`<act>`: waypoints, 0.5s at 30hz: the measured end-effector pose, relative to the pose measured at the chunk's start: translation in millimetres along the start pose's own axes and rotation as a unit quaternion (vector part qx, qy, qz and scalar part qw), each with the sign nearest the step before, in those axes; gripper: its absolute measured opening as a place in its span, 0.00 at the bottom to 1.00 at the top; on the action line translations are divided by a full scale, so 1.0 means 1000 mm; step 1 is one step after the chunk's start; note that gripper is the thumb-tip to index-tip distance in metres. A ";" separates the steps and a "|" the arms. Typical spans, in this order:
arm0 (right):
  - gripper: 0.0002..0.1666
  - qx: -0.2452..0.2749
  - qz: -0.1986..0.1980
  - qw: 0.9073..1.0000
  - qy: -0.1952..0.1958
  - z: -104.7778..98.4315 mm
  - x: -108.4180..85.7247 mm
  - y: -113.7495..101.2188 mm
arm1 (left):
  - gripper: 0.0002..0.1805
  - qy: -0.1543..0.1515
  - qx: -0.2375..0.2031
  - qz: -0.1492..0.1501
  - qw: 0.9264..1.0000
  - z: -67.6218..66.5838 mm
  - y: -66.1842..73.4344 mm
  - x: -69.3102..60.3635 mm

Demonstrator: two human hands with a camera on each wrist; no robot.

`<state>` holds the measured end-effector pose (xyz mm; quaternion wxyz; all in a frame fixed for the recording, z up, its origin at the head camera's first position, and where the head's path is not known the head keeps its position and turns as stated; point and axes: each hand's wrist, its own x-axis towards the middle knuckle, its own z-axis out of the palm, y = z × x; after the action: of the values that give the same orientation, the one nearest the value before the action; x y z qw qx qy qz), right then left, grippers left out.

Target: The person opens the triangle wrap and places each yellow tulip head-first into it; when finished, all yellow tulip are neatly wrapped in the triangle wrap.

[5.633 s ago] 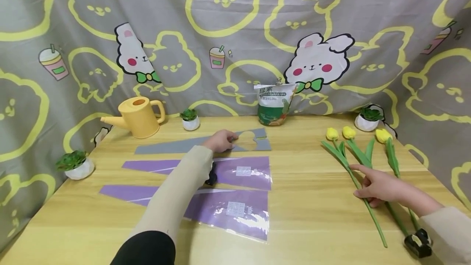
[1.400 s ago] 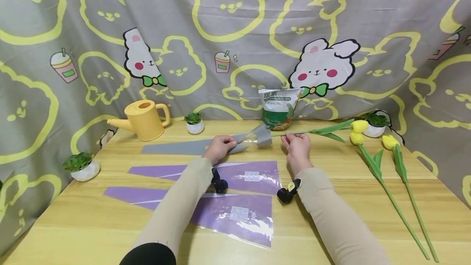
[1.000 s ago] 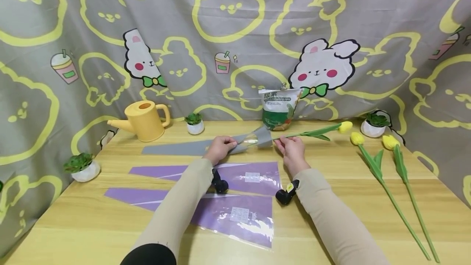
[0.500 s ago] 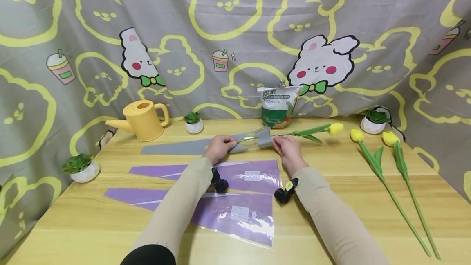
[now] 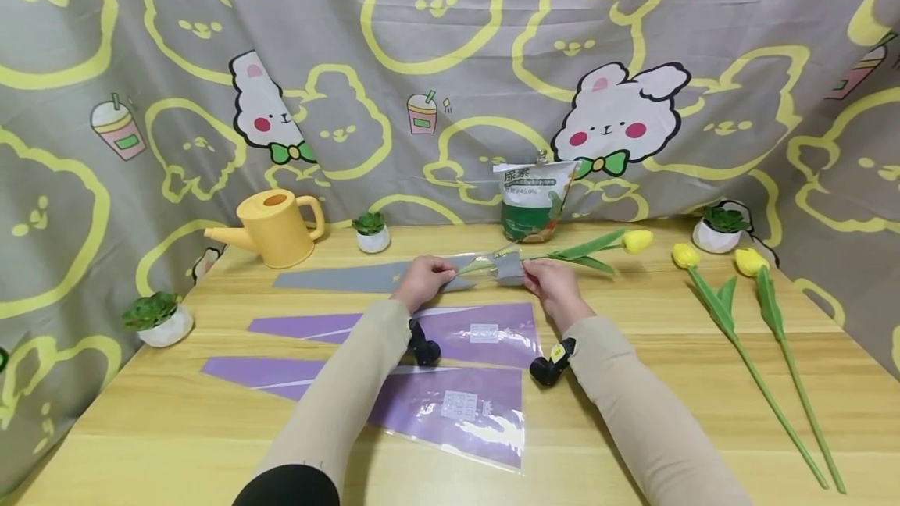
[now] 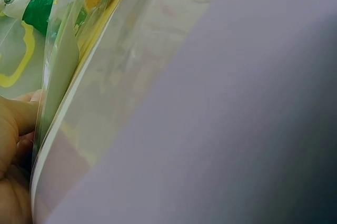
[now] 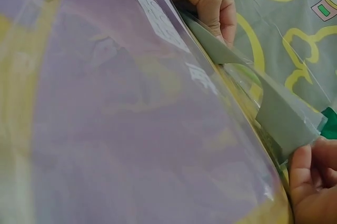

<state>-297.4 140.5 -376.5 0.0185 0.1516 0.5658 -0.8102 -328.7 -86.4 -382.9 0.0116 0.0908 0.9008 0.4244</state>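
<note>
In the head view a grey sleeve (image 5: pixel 344 276) with a clear window lies at the back of the table. The left hand (image 5: pixel 425 282) pinches its near edge beside the window. At the sleeve's wide right end the right hand (image 5: pixel 555 287) pinches the rim; the right wrist view shows this hand (image 7: pixel 316 182) at the film's corner. A yellow tulip (image 5: pixel 637 241) lies with its leaves outside the opening and its green stem inside. Whether the right fingers also hold the stem is hard to tell. Two purple sleeves (image 5: pixel 485 397) lie flat nearer the front.
Two more tulips (image 5: pixel 751 262) lie at the right. A yellow watering can (image 5: pixel 276 231) and a small potted plant (image 5: pixel 373 239) stand at the back left, a green-and-white bag (image 5: pixel 530 205) behind the grey sleeve. Other potted plants (image 5: pixel 165 326) stand at the left edge and back right.
One tulip has come from the right side to the grey sleeve, and its stem has slid leftward into it. The right hand has moved from the tulips to the opening.
</note>
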 end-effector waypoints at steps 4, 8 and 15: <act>0.17 -0.008 0.008 1.000 -0.002 -0.004 0.000 -0.001 | 0.09 0.000 0.002 0.002 1.000 0.000 0.001 -0.001; 0.25 0.006 0.025 0.999 -0.028 -0.011 -0.003 -0.005 | 0.08 -0.001 0.001 0.006 1.000 0.001 0.000 0.000; 0.27 -0.028 0.025 0.997 -0.066 -0.022 -0.008 -0.010 | 0.08 0.000 0.000 0.012 1.000 0.003 -0.001 0.002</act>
<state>-286.8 163.7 -372.0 0.0803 0.1114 0.5815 -0.8019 -330.4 -84.5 -385.4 0.0069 0.1014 0.8997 0.4246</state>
